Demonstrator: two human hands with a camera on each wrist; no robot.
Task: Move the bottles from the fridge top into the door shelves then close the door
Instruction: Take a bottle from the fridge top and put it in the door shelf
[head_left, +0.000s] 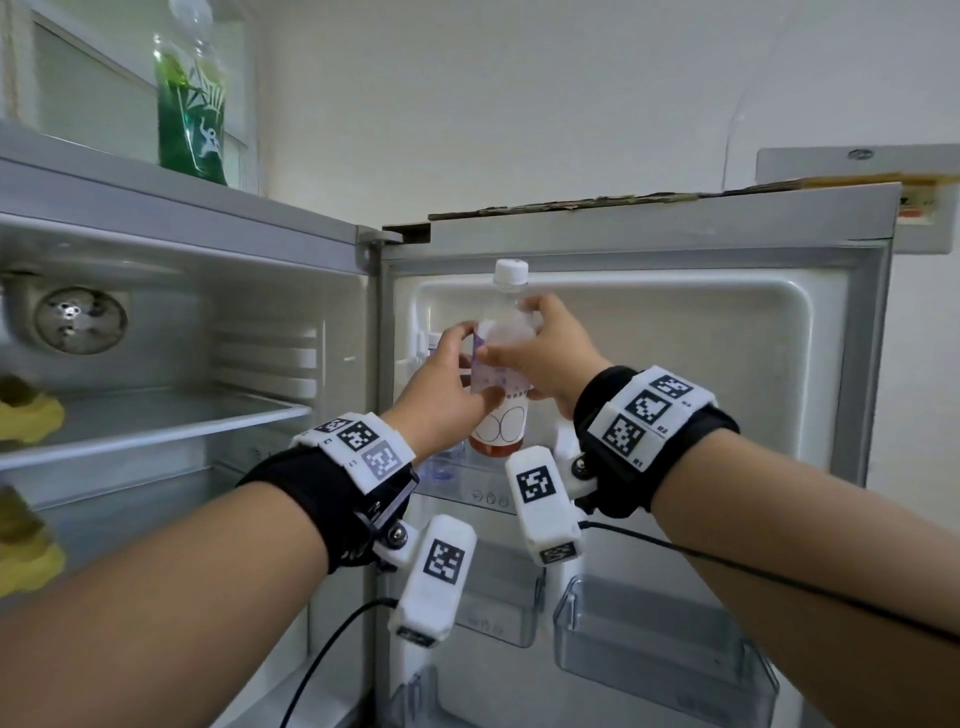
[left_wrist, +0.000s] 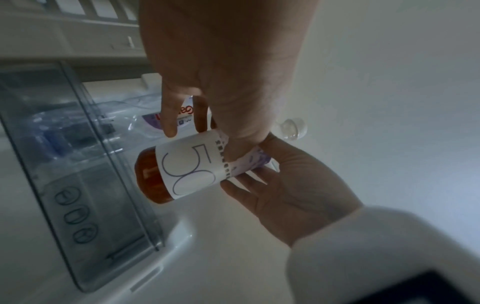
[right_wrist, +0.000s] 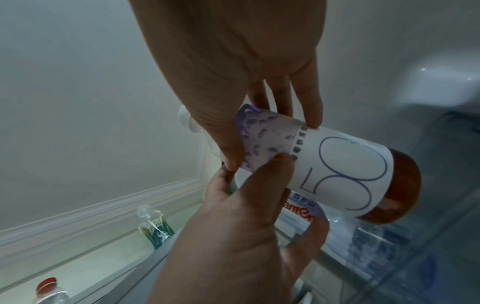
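Head view: left hand (head_left: 447, 384) and right hand (head_left: 540, 358) both grip the white-capped amber bottle (head_left: 501, 364), upright above the top door shelf (head_left: 467, 488). Green bottle (head_left: 191, 98) stands on the fridge top (head_left: 156, 182).

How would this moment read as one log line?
both hands: left hand, right hand hold orange-drink bottle | over top door shelf | green bottle on fridge top
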